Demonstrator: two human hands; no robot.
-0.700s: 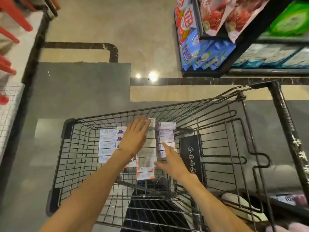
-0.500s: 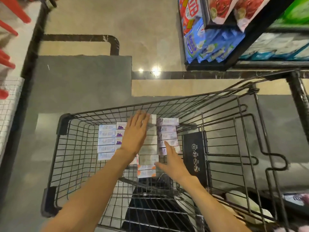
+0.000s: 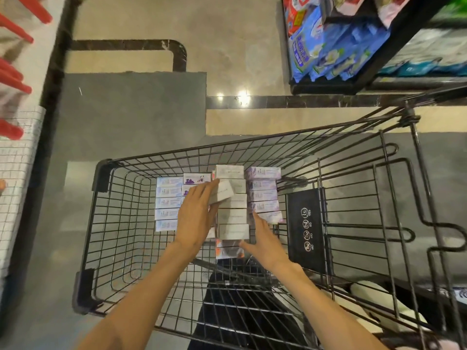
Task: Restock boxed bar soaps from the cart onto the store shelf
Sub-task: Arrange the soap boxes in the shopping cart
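Glossy beige floor (image 3: 227,34) with grey slabs (image 3: 131,109), dark marble borders (image 3: 303,101).

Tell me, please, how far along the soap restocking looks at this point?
Early, it seems. Done: nothing shows as shelved; the only shelf in view holds blue packs, not soap. In hand: the left hand is lifting one tilted box off the middle row, while the right hand rests by the rows, holding nothing. Left: several rows of boxes still lie in the cart.

Rows of soap boxes (image 3: 232,215) lie in the cart (image 3: 255,147), with the left hand (image 3: 195,218) on their left side and the right hand (image 3: 265,238) at their right. The shelf (image 3: 366,79) stands beyond the cart, to its right.
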